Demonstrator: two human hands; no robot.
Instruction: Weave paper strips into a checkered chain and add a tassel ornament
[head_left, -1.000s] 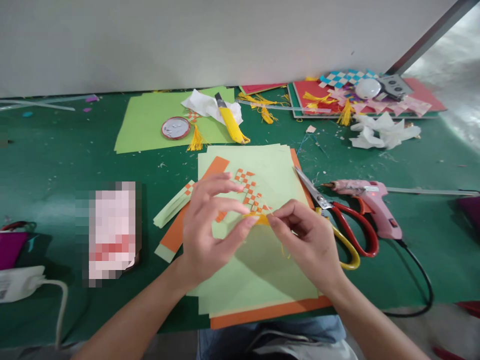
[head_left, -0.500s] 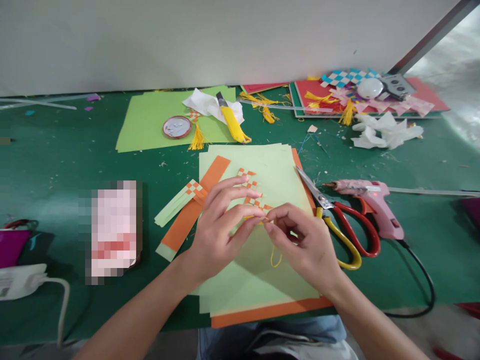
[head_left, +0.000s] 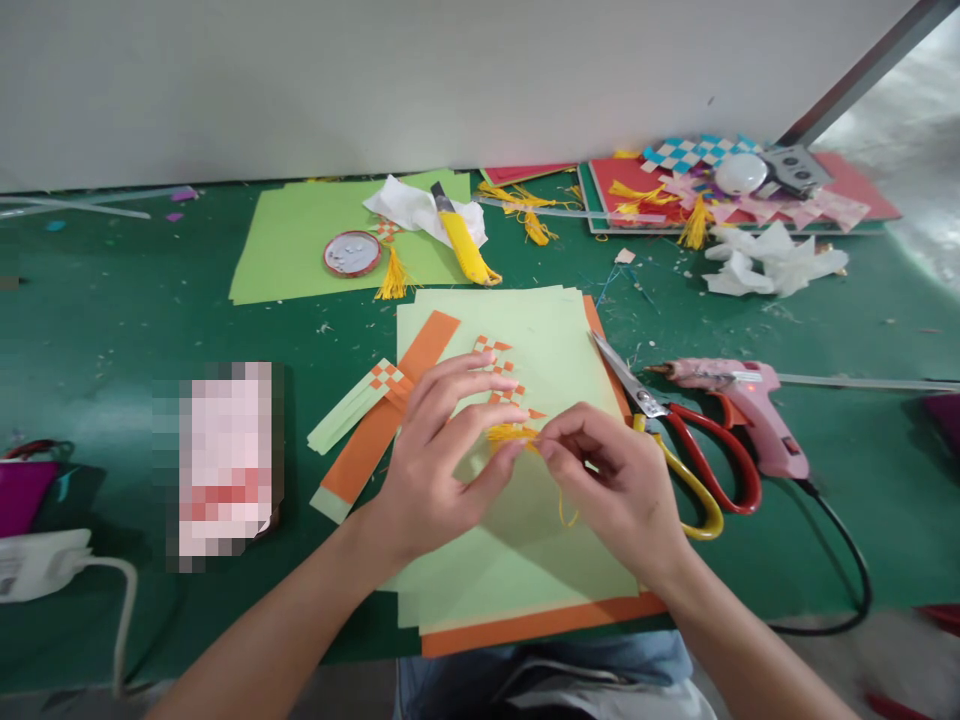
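Note:
A yellow tassel lies sideways over the pale green paper, its loop of thread hanging below. My right hand is closed, with thumb and index finger pinching the tassel's right end. Beside it, my left hand has its fingers spread, the thumb tip and index finger apart with the tassel's strands showing between them. Beyond the left fingertips is an orange and green woven paper piece, partly hidden. Left of that hand, a second woven piece with long green strips rests across an orange strip.
Scissors and a pink glue gun with its cord lie on the right. Behind are a yellow cutter, a round lid, another tassel and crumpled tissue. A pixelated object and white power strip are left.
My left thumb and index finger have parted from their pinch, showing the tassel's strands. My right hand has shifted slightly right, still pinching the tassel.

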